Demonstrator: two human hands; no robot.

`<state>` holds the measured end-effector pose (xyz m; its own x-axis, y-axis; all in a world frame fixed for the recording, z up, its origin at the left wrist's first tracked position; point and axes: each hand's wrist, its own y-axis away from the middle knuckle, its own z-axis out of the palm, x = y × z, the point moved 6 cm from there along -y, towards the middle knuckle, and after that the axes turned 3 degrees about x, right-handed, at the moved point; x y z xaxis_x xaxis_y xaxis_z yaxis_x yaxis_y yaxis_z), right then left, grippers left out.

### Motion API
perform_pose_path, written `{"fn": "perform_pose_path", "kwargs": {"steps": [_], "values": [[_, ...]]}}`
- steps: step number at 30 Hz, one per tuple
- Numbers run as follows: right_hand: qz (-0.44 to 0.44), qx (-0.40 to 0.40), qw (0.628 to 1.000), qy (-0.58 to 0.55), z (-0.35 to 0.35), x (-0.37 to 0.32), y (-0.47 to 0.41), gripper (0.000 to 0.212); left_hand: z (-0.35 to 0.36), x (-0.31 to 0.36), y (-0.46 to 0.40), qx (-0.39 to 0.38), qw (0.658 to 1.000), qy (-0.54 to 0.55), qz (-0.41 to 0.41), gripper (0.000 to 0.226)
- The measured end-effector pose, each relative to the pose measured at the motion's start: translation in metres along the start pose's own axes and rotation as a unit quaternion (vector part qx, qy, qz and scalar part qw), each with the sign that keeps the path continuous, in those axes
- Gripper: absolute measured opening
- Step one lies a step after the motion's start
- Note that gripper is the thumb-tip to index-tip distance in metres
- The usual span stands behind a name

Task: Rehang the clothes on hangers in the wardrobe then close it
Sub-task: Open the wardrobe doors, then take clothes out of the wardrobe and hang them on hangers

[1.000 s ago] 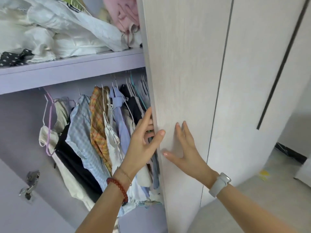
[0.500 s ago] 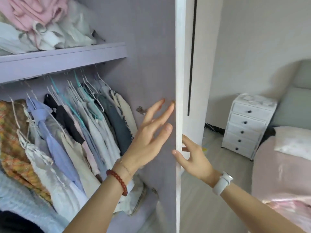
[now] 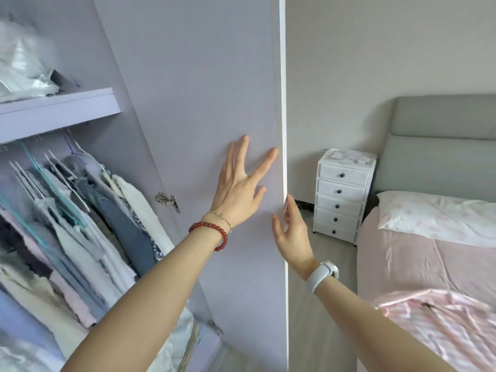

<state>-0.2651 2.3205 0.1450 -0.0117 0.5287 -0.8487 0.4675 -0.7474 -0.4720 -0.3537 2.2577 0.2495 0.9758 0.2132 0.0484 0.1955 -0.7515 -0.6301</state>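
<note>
1. Against the inner face of the open wardrobe door [image 3: 204, 116], the left hand [image 3: 240, 189] is lying flat, its fingers straight and spread apart, gripping nothing.
2. Just right of it, the right hand [image 3: 291, 232] is meeting the door's white near edge, its thumb showing on the inner side. Its other fingers are passing behind the edge and are mostly hidden, so I cannot tell whether they are clamping the panel or merely touching it.
3. At the left, the clothes [image 3: 88, 224] are hanging in a packed row on hangers [image 3: 57, 181] under the shelf [image 3: 57, 108], with loose folded items sitting on top of that shelf.
4. Nothing unhung is showing in either hand, so the rehanging step is looking finished, though the lower left of the wardrobe is running out of view.
5. What is remaining, by my judgement, is the closing: the door is standing wide open, edge-on to the viewer, with its hinge [image 3: 167, 200] exposed.
6. At the right, a white drawer chest [image 3: 343, 194] is standing beside a bed [image 3: 429, 264] with pink bedding, well apart from the door.
</note>
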Motion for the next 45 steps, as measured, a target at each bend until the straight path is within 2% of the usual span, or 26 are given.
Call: {"fn": "perform_pose_path", "kwargs": {"steps": [2,5,8,10,12,14,19,22,25,31,36,41,45], "values": [[0.014,-0.008,1.000,0.018,0.001,0.005,-0.007,0.060,0.005,0.000,-0.006,0.001,1.000,-0.013,0.004,0.072],[-0.007,0.011,0.998,0.060,-0.003,0.002,-0.011,0.060,0.008,-0.007,-0.011,-0.002,0.999,-0.027,0.028,0.071],[-0.102,0.116,0.980,0.124,-0.013,-0.024,-0.008,0.053,0.008,-0.025,-0.009,-0.007,0.998,0.068,-0.010,0.056],[-0.179,0.153,0.957,0.170,-0.007,-0.047,-0.005,0.050,0.005,-0.045,0.003,0.015,0.991,0.121,-0.050,0.045],[-0.263,0.132,0.933,0.208,0.017,-0.069,-0.003,0.048,0.001,-0.071,0.019,0.032,0.992,0.104,-0.066,0.038],[-0.300,0.080,0.926,0.216,0.053,-0.081,-0.007,0.049,-0.005,-0.109,0.036,0.032,0.993,0.075,-0.090,0.034],[-0.253,-0.057,0.942,0.211,0.173,-0.087,-0.026,0.042,-0.035,-0.230,0.080,0.008,0.988,0.002,-0.154,0.029],[-0.225,-0.128,0.947,0.191,0.244,-0.083,-0.039,0.038,-0.065,-0.299,0.102,0.039,0.979,-0.020,-0.199,0.026],[-0.190,-0.176,0.952,0.164,0.304,-0.079,-0.059,0.034,-0.085,-0.349,0.113,0.061,0.975,-0.046,-0.210,0.025],[-0.162,-0.218,0.948,0.164,0.402,-0.081,-0.119,0.033,-0.060,-0.434,0.111,-0.068,0.955,-0.128,-0.260,0.040],[-0.153,-0.242,0.942,0.176,0.468,-0.085,-0.165,0.034,-0.025,-0.469,0.097,-0.145,0.931,-0.173,-0.288,0.048],[-0.180,-0.315,0.902,0.235,0.515,-0.088,-0.184,0.032,-0.017,-0.470,0.094,-0.098,0.934,-0.215,-0.267,0.044],[-0.190,-0.243,0.918,0.247,0.516,-0.090,-0.196,0.034,-0.023,-0.466,0.096,-0.055,0.938,-0.230,-0.255,0.041]]}}
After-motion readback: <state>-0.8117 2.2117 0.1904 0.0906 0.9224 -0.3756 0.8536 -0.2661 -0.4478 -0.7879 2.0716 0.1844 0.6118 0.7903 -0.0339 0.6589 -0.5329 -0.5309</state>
